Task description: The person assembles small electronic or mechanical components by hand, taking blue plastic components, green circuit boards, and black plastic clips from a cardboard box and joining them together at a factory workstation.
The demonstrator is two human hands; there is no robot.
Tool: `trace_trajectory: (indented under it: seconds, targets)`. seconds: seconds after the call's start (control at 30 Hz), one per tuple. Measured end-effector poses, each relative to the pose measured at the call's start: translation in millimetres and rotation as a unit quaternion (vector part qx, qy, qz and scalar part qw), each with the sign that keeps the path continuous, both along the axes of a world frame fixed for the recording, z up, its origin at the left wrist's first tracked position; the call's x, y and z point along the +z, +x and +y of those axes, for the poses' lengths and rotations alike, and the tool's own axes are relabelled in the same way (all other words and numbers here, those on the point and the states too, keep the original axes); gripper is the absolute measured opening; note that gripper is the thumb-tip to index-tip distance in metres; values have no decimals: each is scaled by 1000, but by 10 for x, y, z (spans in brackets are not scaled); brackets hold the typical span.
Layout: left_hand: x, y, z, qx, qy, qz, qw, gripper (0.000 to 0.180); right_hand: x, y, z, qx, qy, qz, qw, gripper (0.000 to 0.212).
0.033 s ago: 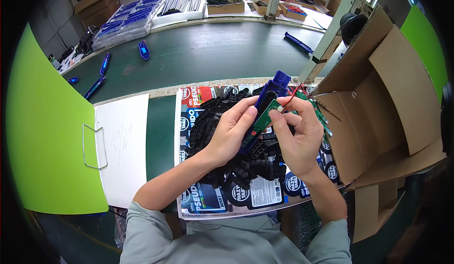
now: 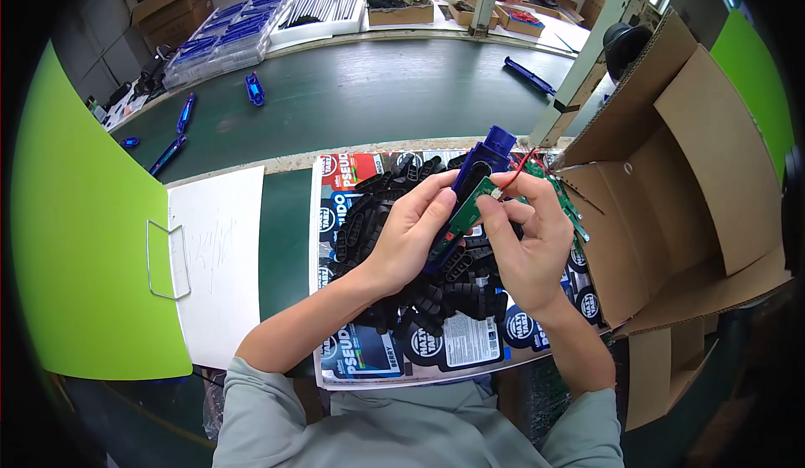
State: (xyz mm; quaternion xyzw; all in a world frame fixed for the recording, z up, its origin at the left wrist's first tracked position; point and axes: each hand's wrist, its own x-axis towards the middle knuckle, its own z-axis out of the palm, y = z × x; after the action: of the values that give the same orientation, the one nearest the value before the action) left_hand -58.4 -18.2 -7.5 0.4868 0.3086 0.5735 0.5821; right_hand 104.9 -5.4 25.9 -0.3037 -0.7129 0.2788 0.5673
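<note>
Head view: the worktop (image 2: 285, 241) is dark green, w/ a printed cardboard sheet (image 2: 369, 359) laid flat on it right in front of the person; behind runs a dark green conveyor belt (image 2: 377, 91), curved by the lens; a white post (image 2: 587, 57) stands at its near right edge; far side has another bench w/ trays and boxes, and a second person's hands show at the top edge, apart from the work here.

Counts: 1 pile of black plastic parts (image 2: 419, 292) on the printed sheet, too many to count; 1 open cardboard box (image 2: 696, 174) at right, flaps spread; 1 white paper sheet (image 2: 214, 258) at left w/ 1 wire handle (image 2: 168, 258) on the bright green panel (image 2: 75, 241) beside it; 5 blue pieces on the belt, i.e. 4 at left near (image 2: 180, 128) and 1 at right (image 2: 528, 75); 1 stack of clear trays w/ blue parts (image 2: 226, 32) at far left.

Hands: left hand (image 2: 411, 233) clamped round the blue housing (image 2: 478, 174), held over the black pile, tilted up to the right; right hand (image 2: 524, 246) close against it, fingertips pinching the green circuit board (image 2: 470, 212) that lies along the housing; a red wire (image 2: 521, 164) arcs off the board's top end; more green boards (image 2: 570, 204) lie at the box mouth, no. unclear.
</note>
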Motion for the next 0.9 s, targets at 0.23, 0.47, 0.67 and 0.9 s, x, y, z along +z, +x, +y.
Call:
trace_trajectory:
  seconds: [0.23,0.47,0.67,0.9]
  targets:
    - [-48,10,28,9,12,7,1000,40,19,9,32,10,-28,-5,1000,24]
    - [-88,16,52,-21,-25,-63,997,40,94,56,60,-22,-10,-92,995,23]
    - [-82,8,55,-39,-40,-68,996,39,111,89,69,16,-53,-67,996,25]
    - [-69,49,27,-28,-25,-70,997,39,27,28,129,-116,168,-140,969,33]
